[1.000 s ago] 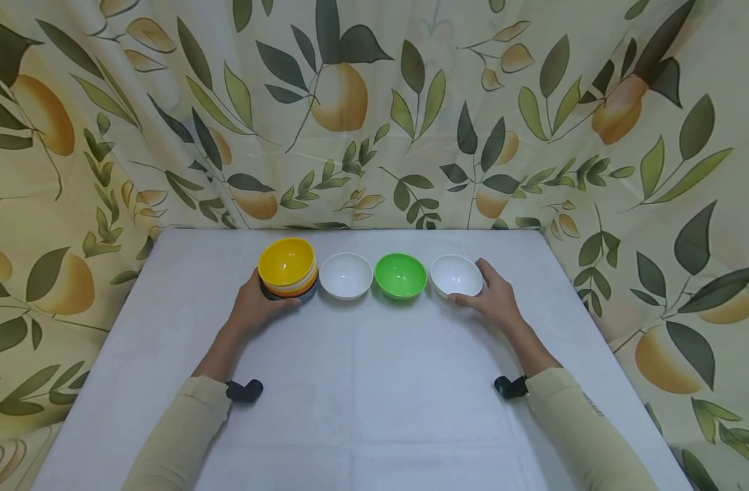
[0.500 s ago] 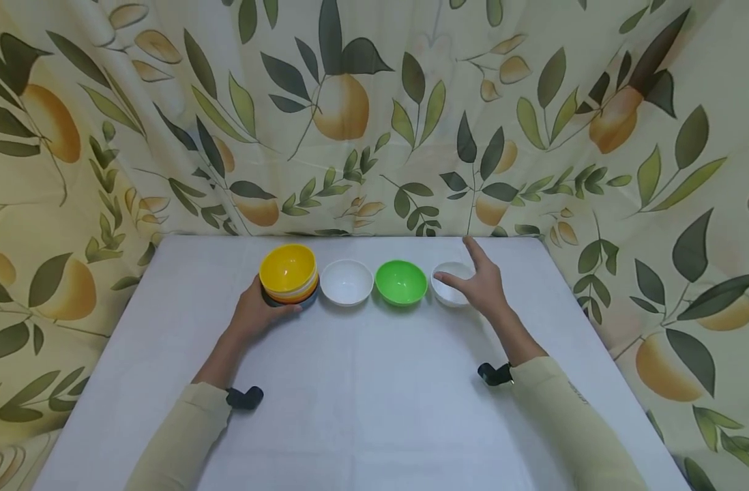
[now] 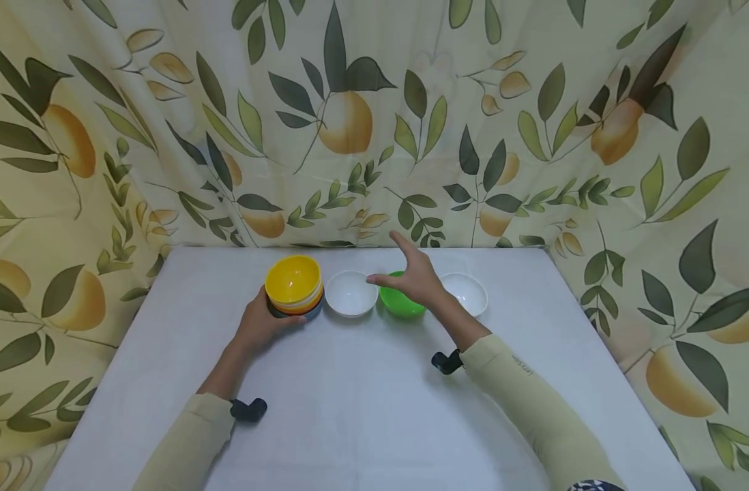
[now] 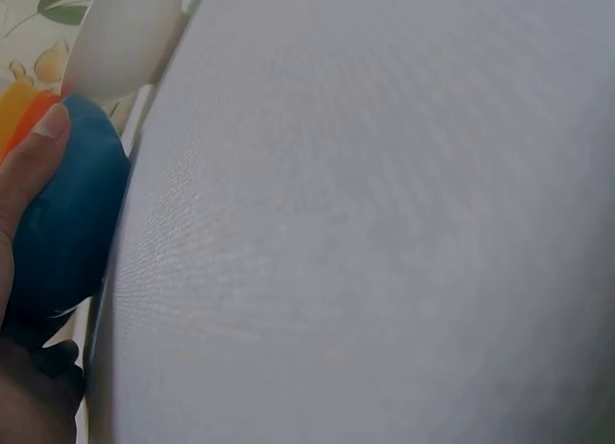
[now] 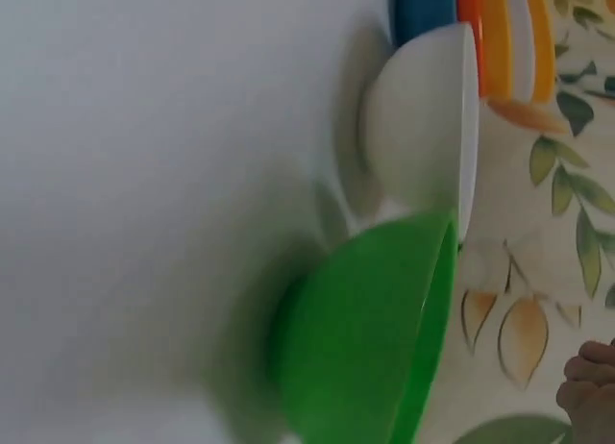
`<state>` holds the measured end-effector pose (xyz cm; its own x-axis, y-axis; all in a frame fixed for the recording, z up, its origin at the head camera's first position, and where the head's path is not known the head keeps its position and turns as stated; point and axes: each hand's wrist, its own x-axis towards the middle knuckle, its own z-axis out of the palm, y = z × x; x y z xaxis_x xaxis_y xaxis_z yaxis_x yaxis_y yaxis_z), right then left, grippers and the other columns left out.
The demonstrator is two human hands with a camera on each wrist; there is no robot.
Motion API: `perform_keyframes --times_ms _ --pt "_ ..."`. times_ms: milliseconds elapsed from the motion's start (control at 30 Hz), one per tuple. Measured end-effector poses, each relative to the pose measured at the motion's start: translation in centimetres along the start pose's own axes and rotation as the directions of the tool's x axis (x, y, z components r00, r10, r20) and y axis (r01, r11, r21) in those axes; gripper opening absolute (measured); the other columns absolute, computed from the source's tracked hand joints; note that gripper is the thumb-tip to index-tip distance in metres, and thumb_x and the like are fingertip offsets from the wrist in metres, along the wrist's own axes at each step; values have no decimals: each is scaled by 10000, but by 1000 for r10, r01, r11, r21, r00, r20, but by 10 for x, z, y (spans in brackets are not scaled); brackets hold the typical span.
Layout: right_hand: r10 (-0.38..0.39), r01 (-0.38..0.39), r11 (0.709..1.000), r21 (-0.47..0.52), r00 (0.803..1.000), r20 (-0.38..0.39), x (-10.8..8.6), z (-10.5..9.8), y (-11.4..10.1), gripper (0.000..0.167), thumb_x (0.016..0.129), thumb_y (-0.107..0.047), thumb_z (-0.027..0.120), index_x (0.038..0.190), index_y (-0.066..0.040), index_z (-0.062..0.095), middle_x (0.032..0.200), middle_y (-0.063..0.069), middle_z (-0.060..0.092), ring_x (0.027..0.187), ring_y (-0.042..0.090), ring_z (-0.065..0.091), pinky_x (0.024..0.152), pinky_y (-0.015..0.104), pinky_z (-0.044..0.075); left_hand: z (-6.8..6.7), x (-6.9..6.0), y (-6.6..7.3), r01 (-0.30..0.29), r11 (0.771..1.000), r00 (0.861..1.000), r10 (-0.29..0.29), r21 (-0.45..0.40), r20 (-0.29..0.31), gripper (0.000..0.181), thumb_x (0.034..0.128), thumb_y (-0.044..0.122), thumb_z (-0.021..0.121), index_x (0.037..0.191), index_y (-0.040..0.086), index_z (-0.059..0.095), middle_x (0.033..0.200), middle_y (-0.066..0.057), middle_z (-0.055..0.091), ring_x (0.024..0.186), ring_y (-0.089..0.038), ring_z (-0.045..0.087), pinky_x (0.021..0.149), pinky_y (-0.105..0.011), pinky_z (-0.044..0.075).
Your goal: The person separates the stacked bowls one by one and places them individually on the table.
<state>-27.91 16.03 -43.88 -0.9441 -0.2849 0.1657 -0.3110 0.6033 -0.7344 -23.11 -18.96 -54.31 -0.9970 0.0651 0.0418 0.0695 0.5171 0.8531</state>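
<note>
At the left end of a row, my left hand (image 3: 259, 324) grips a stack of nested bowls, its thumb across the front. A yellow bowl (image 3: 293, 279) tops the stack; a dark blue bowl (image 4: 82, 223) is at its base, with orange and white rims between. Above the green bowl (image 3: 402, 305) hovers my right hand (image 3: 419, 278), holding nothing, thumb and fingers spread wide apart. In the head view it partly hides that bowl. Between stack and green bowl stands a white bowl (image 3: 351, 294), and another white bowl (image 3: 471, 293) is at the right end, partly behind the right wrist.
A white cloth covers the table (image 3: 350, 402). Behind it hangs a curtain (image 3: 534, 88) printed with fruit and leaves. The bowls stand close together near the table's far edge.
My right hand has let go of the right-end white bowl, lifted and moved left over the green bowl. The left hand keeps its grip on the stack. The head view has shifted slightly.
</note>
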Motion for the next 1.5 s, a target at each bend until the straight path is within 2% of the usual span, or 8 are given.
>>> perform_keyframes --times_ms 267,467,633,733,967,1200,1333,1500 --pt "-8 10 1000 -14 991 134 20 47 -31 1153 799 -558 887 1670 -112 277 1704 79 304 1540 315 321 1214 549 335 1 -6 -2 9 1000 1000 -9 0 -7 1131 738 415 979 1607 103 326 1567 -158 475 1446 -378 428 1222 -609 281" --pt "-10 32 996 -83 968 251 27 77 -53 1194 775 -574 892 1665 -78 271 1675 124 355 1505 319 387 1188 521 389 1 -8 -5 -5 1000 1000 4 19 9 1126 743 419 976 1604 98 325 1556 -165 480 1428 -379 445 1210 -622 294" --pt "-32 77 988 -136 951 307 34 95 -63 1239 759 -596 901 1659 -38 258 1664 141 369 1493 304 409 1178 481 412 1 -9 -3 -25 1000 1000 25 15 3 1085 741 393 982 1580 111 355 1510 -151 517 1389 -372 478 1184 -613 339" --pt "-27 82 984 -159 948 318 37 102 -65 1235 755 -599 904 1653 -31 275 1639 133 415 1463 275 454 1157 456 441 0 -8 -3 -37 999 999 37 13 1 1063 737 405 982 1563 126 374 1480 -130 538 1353 -360 503 1157 -605 375" --pt "-36 88 985 -146 945 326 35 115 -69 1168 768 -518 921 1621 11 323 1474 127 593 1250 227 610 1078 392 510 1 -6 -8 -41 999 999 40 30 27 1051 730 457 975 1545 146 389 1445 -103 560 1310 -334 531 1129 -593 410" --pt "-68 117 984 -136 944 322 43 117 -70 968 767 -511 920 1507 -66 481 1309 45 664 1094 157 630 966 315 550 -2 -2 -6 -46 999 999 45 21 20 1036 733 468 971 1532 145 396 1426 -98 565 1278 -327 535 1112 -582 423" --pt "-87 131 984 -122 945 316 47 116 -70 927 776 -494 918 1483 -76 487 1276 33 670 1071 143 630 946 289 549 -5 1 -4 -59 998 998 59 21 11 1041 737 472 968 1535 131 393 1433 -108 560 1286 -336 530 1114 -586 419" --pt "-69 111 986 -122 949 309 47 115 -69 970 774 -494 924 1514 -75 455 1305 54 664 1094 153 632 968 295 546 -5 3 -4 -61 998 998 61 12 24 1051 739 472 967 1546 129 389 1438 -110 561 1288 -332 531 1117 -582 419"
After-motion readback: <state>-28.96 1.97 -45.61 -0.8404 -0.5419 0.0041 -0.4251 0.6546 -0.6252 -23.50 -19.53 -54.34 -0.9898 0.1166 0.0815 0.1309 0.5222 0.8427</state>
